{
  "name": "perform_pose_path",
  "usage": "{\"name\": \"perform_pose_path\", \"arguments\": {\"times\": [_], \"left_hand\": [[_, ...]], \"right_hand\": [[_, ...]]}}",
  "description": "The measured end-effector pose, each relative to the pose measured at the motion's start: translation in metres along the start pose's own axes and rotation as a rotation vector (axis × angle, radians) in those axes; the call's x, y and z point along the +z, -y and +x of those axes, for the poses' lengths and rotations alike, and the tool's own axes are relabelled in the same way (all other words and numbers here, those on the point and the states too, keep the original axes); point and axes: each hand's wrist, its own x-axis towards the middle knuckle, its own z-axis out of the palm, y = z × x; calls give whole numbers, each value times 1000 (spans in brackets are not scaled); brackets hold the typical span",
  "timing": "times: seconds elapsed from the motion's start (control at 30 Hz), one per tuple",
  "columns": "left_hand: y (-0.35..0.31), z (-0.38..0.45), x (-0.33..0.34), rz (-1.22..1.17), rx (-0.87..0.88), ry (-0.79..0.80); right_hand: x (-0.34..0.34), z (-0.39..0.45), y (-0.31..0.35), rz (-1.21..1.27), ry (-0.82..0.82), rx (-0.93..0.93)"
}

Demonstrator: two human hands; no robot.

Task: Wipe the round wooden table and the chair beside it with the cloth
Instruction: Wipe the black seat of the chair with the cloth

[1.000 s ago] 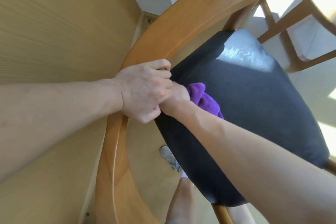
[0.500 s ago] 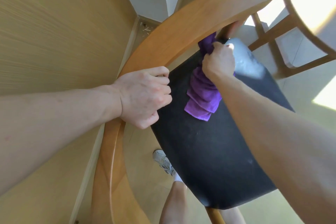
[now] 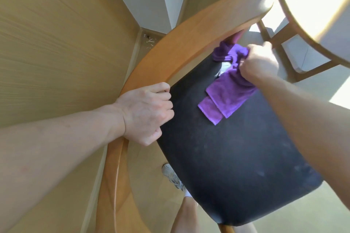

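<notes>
I look down on a chair with a black padded seat (image 3: 236,161) and a curved wooden backrest (image 3: 189,49). My left hand (image 3: 147,113) grips the backrest rail at the seat's left edge, fingers curled round it. My right hand (image 3: 259,62) holds a bunched purple cloth (image 3: 225,94) at the far corner of the seat; the cloth's loose end trails back over the black seat. The round wooden table (image 3: 295,30) shows at the top right, its top washed out by sunlight.
A wooden wall panel (image 3: 56,43) stands close on the left. Table legs and cross braces (image 3: 284,43) are beyond the seat at upper right. My leg and a white shoe (image 3: 172,176) are on the floor between the chair back and the seat.
My right hand has swept the cloth from beside my left hand across the seat to its far right corner. My left hand has stayed on the backrest.
</notes>
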Motion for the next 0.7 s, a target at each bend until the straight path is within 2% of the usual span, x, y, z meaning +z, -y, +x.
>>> {"name": "perform_pose_path", "arguments": {"times": [0.07, 0.13, 0.2, 0.27, 0.33, 0.43, 0.53, 0.7], "left_hand": [[5, -3, 5, -15, 3, -165], [3, -3, 7, -13, -4, -116], [5, 0, 5, -27, 4, -125], [5, 0, 9, -39, 6, -161], [5, 0, 11, -19, 10, -163], [5, 2, 14, -12, 22, -176], [5, 1, 14, -3, -1, -162], [3, 3, 7, -9, 3, -217]], "right_hand": [[-2, 18, -32, 90, 24, 228], [1, 22, -34, 152, 49, 375], [4, 12, -14, 206, 30, 409], [7, -10, 10, 219, -21, 303], [12, -40, 30, 182, -18, 120], [23, -97, 51, 90, 141, -132], [36, -153, 64, -13, 343, -281], [53, -218, 55, -40, 506, -356]]}}
